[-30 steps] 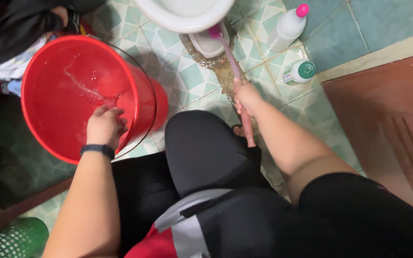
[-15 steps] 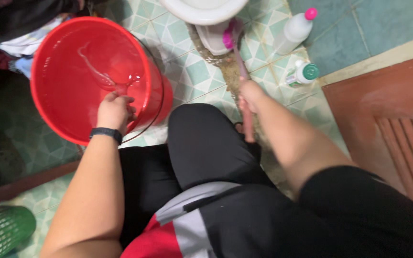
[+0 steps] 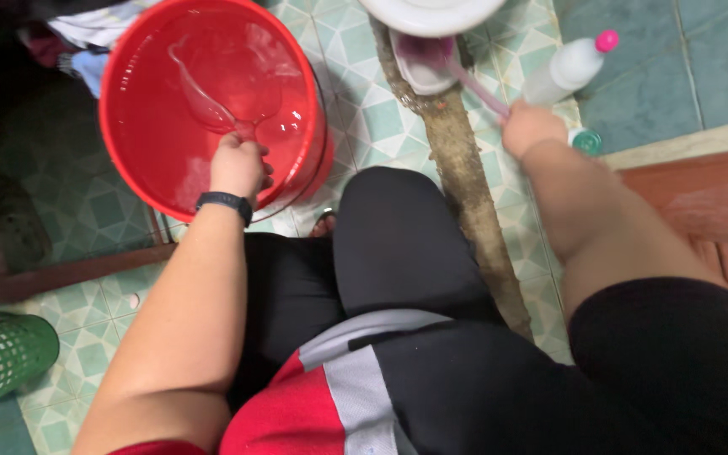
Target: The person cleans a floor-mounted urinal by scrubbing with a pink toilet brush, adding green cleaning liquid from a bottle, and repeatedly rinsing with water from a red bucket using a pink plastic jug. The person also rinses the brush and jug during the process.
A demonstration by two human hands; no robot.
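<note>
Left hand (image 3: pixel 240 166) grips the scoop (image 3: pixel 227 93) in the bucket (image 3: pixel 141 160), right hand (image 3: pixel 531 128) clamps the brush (image 3: pixel 465 76); a hasty lift could slosh water.

one red bucket (image 3: pixel 162 143), two bottles (image 3: pixel 568 69), one green basket (image 3: pixel 2 358).

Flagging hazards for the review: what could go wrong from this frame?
1. The left hand grips a clear scoop over the water-filled red bucket; a spill would likely wet the tiled floor and make it slippery.
2. The right hand works a pink brush at the white toilet base, beside a white bottle; a sweep could knock it over.
3. Brushing the grimy strip may splash dirty water onto the bare forearm.
</note>
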